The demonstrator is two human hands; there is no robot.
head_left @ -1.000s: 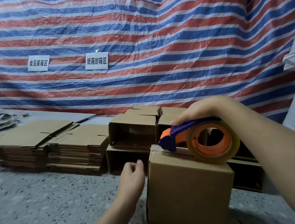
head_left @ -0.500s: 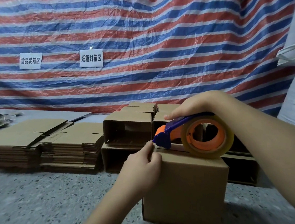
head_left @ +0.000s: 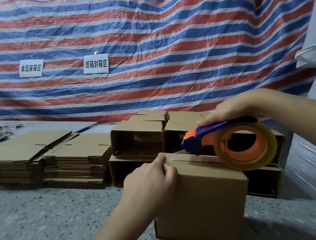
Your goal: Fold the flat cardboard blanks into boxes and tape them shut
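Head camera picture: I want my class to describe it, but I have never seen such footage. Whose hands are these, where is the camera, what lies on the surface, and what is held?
There is no machine here. The single view comes from a camera worn on a person's head, looking down at their two bare hands. The right hand grips a blue and orange tape dispenser loaded with a clear tape roll. The left hand presses the tape's end onto the corner of a closed brown cardboard box. On the speckled grey table lie stacks of flat cardboard blanks and, behind, folded open boxes. A striped tarpaulin hangs at the back.
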